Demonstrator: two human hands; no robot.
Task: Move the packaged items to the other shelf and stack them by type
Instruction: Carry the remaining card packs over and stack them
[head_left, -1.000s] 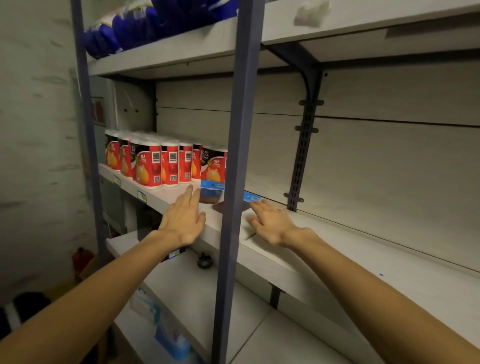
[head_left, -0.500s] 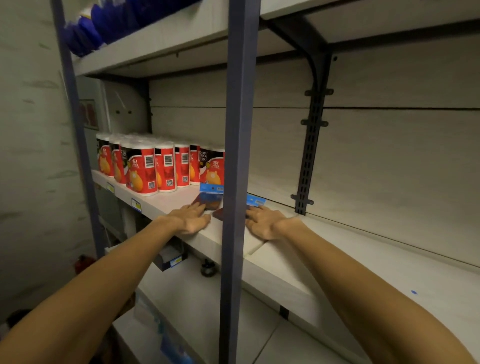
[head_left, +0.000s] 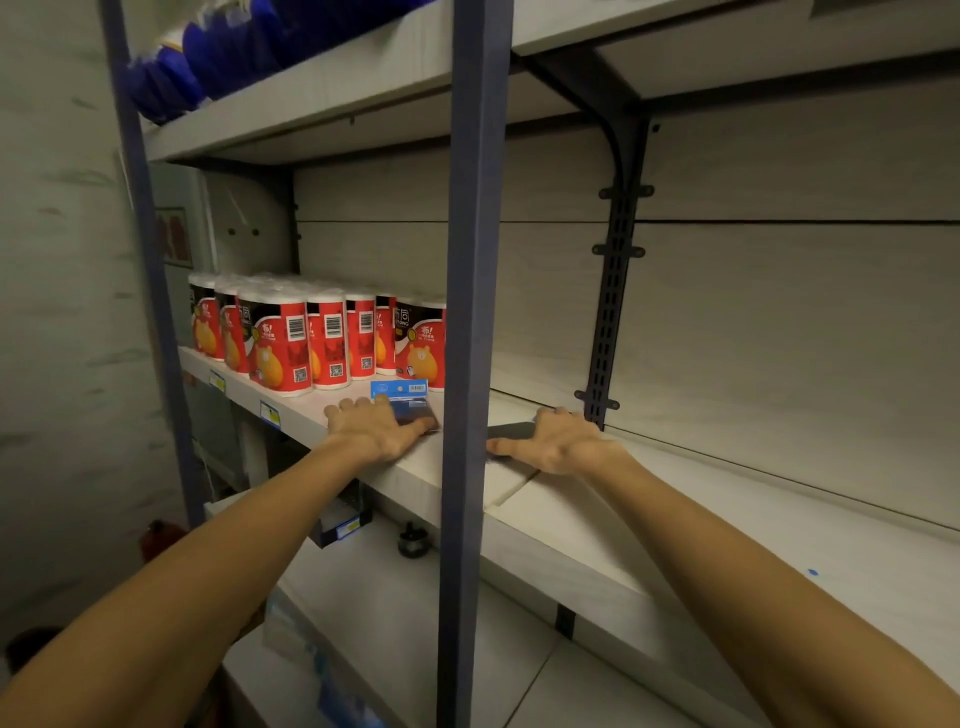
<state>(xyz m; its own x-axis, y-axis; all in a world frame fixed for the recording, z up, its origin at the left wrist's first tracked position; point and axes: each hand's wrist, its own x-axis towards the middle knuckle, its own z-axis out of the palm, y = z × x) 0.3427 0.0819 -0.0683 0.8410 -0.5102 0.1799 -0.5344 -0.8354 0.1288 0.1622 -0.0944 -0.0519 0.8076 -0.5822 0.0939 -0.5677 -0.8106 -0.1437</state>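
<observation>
The flat pack (head_left: 402, 400) lies on the shelf (head_left: 571, 530) by the red cans (head_left: 311, 343). The left hand (head_left: 374, 428) presses it with straight fingers. The right hand (head_left: 558, 441) holds a dark pack (head_left: 511, 431). Both look thin, light and bendy; lift by an edge

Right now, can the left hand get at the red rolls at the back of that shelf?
Probably yes. The left hand rests on the flat blue-header pack, and the red rolls stand just beyond on the same shelf with nothing between; the blue post stands to its right.
</observation>
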